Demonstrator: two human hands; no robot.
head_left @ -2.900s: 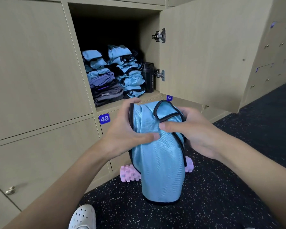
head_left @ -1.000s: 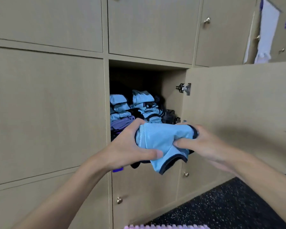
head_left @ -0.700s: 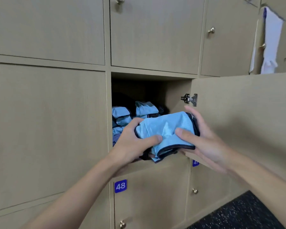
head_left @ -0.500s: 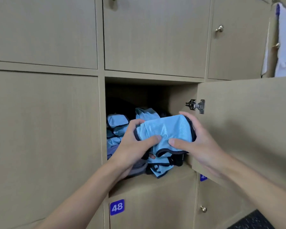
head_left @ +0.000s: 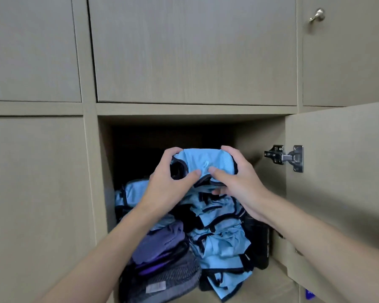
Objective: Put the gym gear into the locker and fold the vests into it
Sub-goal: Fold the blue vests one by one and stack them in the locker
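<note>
**Folded vest held over the R stack, both hands on it**

L hand [head_left: 170, 179] and R hand [head_left: 239, 180] each grip one end of the folded blue vest [head_left: 202, 161]. On both, the fingers curl over the top edge and the thumb presses the front face. The two thumb tips nearly meet at the middle, just above the dark hem. Neither hand is spread; both are clamped on cloth.

The vest's long axis runs left-right, w/ one hand at each end, so neither is nearer. It sits inside the mouth of the open locker [head_left: 257, 136], in the upper half of the opening.

Key relation: the stack of blue vests [head_left: 222, 239] lies straight below the bundle, not off to a side. Can't tell if the hem already touches the top layer, since the R palm hides that seam. My read is that the next move is a short drop and release, w/ no sideways shift.

Beyond that:
- L forearm crosses in front of the purple-grey pile [head_left: 162, 248], just beside the stack on its left.
- Black bottle [head_left: 260, 241] stands just right of the stack, near the R wrist, and could get nudged as the hand pulls out.
- Door [head_left: 341, 182] hangs open on the right, on its hinge [head_left: 284, 157].
</note>
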